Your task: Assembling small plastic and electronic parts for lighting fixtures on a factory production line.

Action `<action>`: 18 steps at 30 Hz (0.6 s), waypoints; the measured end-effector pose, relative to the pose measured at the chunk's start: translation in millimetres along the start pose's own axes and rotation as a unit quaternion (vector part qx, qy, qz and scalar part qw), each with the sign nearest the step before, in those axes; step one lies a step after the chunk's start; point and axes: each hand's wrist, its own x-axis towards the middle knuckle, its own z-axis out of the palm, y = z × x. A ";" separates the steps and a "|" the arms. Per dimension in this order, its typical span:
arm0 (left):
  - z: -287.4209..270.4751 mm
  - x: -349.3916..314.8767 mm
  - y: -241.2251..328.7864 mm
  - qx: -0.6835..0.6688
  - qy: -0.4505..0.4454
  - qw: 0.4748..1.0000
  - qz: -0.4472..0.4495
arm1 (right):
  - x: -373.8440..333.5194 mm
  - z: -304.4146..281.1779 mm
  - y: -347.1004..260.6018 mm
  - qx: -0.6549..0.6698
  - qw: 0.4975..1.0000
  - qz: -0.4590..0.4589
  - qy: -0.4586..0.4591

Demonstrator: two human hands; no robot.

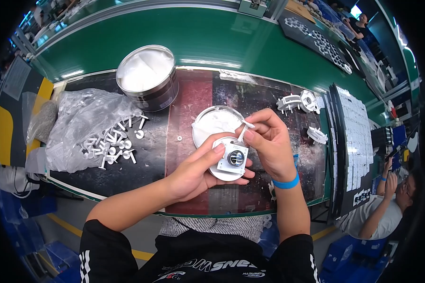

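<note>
In my left hand (192,175) lies a square white module with a round dark glass lens (235,158), lens side up; the thumb presses its edge and the fingers curl beneath. My right hand (272,147), with a blue band at the wrist, pinches a small white plastic pin with a flat round head (243,132) between thumb and forefinger. The pin's lower end meets or nearly meets the module's upper edge; actual contact I cannot tell. Just behind both hands sits a round shallow metal lid (197,136) with white material in it, partly hidden by my left hand.
A large metal can (155,101) with a white lining stands behind. To the left, similar white pins (111,145) spill from a clear plastic bag (75,123). White plastic parts (292,102) lie at the right, beside upright black trays (336,155). A co-worker (375,217) sits at far right.
</note>
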 end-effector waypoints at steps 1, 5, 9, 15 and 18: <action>-0.1 -0.2 0.1 0.000 -0.001 1.000 0.000 | 0.0 0.3 -0.1 0.001 1.000 0.004 0.005; -0.7 -0.2 -0.8 -0.006 -0.007 1.000 -0.004 | 0.1 -0.1 0.6 0.022 1.000 0.014 -0.004; -1.7 -1.7 -1.4 -0.010 -0.003 1.000 -0.004 | -1.9 2.4 0.4 -0.045 0.998 -0.053 -0.006; -0.4 -1.6 -2.7 -0.011 -0.017 1.000 -0.023 | -4.1 -11.5 -0.5 -0.140 0.973 -0.175 -0.051; -0.5 -2.1 -2.1 -0.017 -0.028 0.999 -0.027 | -4.2 -14.5 -3.0 -0.181 0.964 -0.178 -0.073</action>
